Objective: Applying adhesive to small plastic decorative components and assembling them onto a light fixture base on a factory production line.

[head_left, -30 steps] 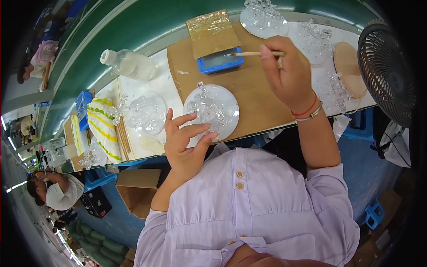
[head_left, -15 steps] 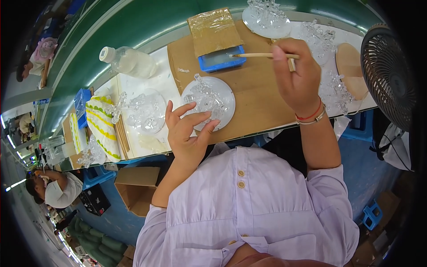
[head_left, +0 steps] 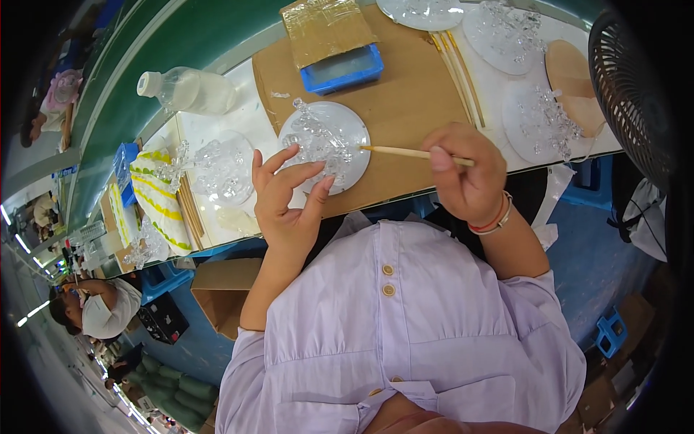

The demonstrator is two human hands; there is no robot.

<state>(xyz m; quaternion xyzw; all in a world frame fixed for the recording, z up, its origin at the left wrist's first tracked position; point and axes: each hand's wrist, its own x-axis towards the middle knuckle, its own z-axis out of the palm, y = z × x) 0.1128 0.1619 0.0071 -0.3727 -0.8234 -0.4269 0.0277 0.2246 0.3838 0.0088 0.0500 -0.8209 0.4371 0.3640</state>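
Observation:
My right hand [head_left: 468,173] is closed around a slim wooden paintbrush [head_left: 405,152]. The brush tip points left and reaches the right side of a round white plate [head_left: 360,130]. Clear, glassy beaded pieces [head_left: 318,141] lie in a cluster on this plate. At the plate's near left edge my left hand [head_left: 285,199] has its fingers apart, with fingertips over or against the clear pieces; exact contact cannot be made out. Behind the plate stands a blue tray [head_left: 343,72] of whitish liquid, partly covered by a taped cardboard flap [head_left: 329,32].
Brown cardboard [head_left: 408,94] covers the table's middle. Several thin sticks [head_left: 459,79] lie to its right, beside more plates of clear pieces [head_left: 538,123]. A black fan [head_left: 636,108] stands far right. Left are a clear bottle [head_left: 191,90], another plate [head_left: 228,195] and a striped cloth [head_left: 155,206].
My right hand has brought the paintbrush from the blue tray down and toward me, to the plate. My left hand keeps its place by the plate. The whole view has shifted slightly.

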